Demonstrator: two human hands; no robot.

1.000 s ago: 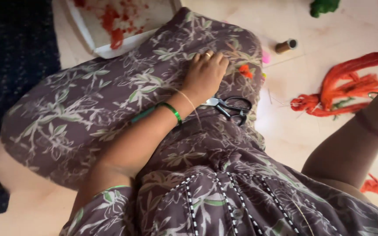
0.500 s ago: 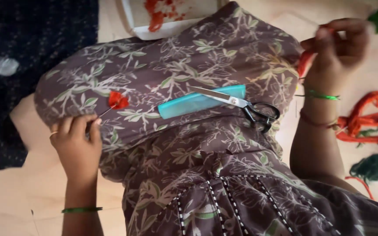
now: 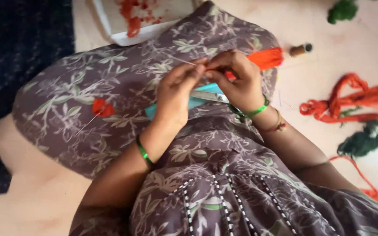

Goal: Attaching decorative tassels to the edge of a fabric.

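Left hand [image 3: 176, 94]: fingertips pinched on a thin pale thread [image 3: 181, 60], held above the lap.
Right hand [image 3: 237, 81]: fingers closed on an orange yarn tuft [image 3: 265, 58], fingertips meeting the left hand's.
Yarn tuft: its free end fans out to the right over the knee.
Lap: patterned brown fabric [image 3: 110, 83]; a small orange pompom [image 3: 103, 107] lies on it, well apart from the hands.
Under the hands: teal comb [image 3: 197, 101] and scissors [image 3: 211, 97], partly hidden.
Floor, right: orange yarn skein [image 3: 351, 100], green yarn [image 3: 366, 140], thread spool [image 3: 300, 49].
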